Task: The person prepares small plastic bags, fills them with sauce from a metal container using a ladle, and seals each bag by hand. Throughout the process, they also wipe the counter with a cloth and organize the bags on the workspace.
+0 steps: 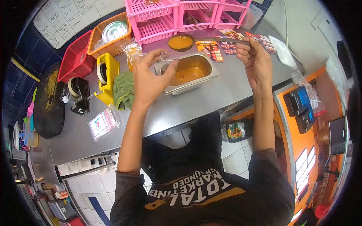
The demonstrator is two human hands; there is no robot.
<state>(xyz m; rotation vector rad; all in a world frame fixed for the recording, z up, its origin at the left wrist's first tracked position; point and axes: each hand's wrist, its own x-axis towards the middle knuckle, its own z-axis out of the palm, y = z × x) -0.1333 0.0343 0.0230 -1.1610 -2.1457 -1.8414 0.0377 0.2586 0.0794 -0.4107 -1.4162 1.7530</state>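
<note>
The left hand [149, 77] is pinching a small clear cup [169, 57] over the steel pan [188, 73] of orange sauce on the counter [222, 94], while the right hand [256, 60], its grip clamped on a ladle [181, 42], is holding it just beyond the pan.

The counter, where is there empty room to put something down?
Bare counter lies in front of the metal pan, running right toward the counter's end. Another patch sits between the green cloth and the small bag. The back edge is crowded with pink baskets and packets.
</note>
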